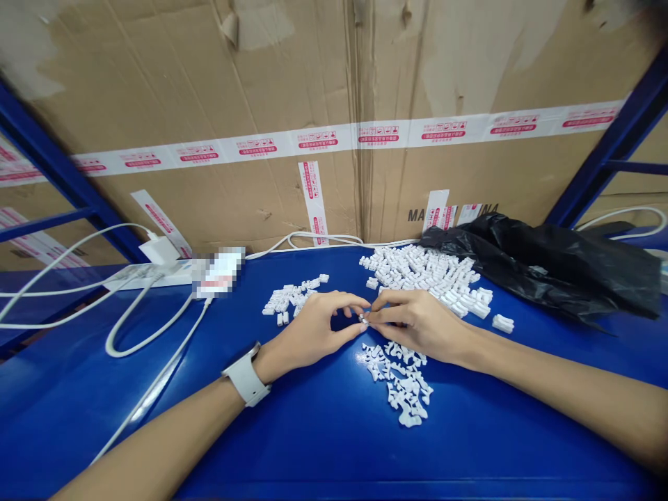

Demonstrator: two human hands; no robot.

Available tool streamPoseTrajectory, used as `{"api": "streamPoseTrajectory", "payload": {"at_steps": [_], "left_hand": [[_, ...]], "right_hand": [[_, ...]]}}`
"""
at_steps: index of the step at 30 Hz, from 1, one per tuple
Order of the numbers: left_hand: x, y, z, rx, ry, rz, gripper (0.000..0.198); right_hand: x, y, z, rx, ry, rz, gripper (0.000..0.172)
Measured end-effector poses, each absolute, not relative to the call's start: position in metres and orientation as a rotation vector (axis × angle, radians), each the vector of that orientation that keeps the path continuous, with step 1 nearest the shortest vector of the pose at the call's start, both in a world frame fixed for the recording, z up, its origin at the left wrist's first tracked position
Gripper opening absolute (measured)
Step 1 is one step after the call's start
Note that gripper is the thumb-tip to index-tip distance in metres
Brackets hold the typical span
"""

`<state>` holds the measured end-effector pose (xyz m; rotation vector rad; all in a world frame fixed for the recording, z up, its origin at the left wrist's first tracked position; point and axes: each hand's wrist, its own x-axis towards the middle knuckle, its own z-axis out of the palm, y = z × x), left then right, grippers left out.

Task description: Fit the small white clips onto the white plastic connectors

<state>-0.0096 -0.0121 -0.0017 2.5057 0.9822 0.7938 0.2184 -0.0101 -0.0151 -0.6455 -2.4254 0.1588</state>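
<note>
Pile: a large, loose heap of small white blocky parts (428, 275), the landmark here, spread on a glossy blue tabletop (313, 438).
White piece in hand: one tiny white part (364, 319), held just in front of the pile and toward its left end; its shape is mostly hidden by your fingertips.
Left hand: your left hand (313, 327) is in front of the pile and left of it, thumb and fingers curved into a loose ring, their tips pinched on the tiny part; a pale watch (248, 379) circles your wrist.
Right hand: your right hand (422, 323) reaches across the pile's near edge, thumb and forefinger pinching the same part from the other side.
Flat pieces: thin, curvy white pieces (410, 390) lie scattered nearer you than the pile, partly under your right hand.
Smaller cluster: more white blocks (284, 299) sit left of the pile, beside your left hand.
Black bag: a crumpled black plastic bag (547, 268) lies right of the pile.
Power strip: well left of the pile, a white power strip (130, 277) carries a plug and cables; a pixelated device (219, 273) is beside it.
Cardboard: tall brown cardboard (209, 90) with printed tape rises behind the pile.
</note>
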Motion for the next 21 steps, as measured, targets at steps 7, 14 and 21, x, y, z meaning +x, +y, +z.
{"api": "streamPoseTrajectory", "payload": {"at_steps": [7, 14, 21], "left_hand": [[-0.013, -0.013, 0.007, 2.649, 1.069, 0.907, 0.028], [-0.035, 0.002, 0.002, 2.810, 1.754, 0.869, 0.033], [-0.042, 0.005, -0.006, 2.883, 1.733, 0.712, 0.034]], "right_hand": [[0.221, -0.012, -0.020, -0.715, -2.395, 0.104, 0.022], [0.225, -0.009, -0.016, -0.865, -2.364, -0.085, 0.019], [0.229, -0.009, -0.009, -0.977, -2.278, -0.149, 0.010]]}}
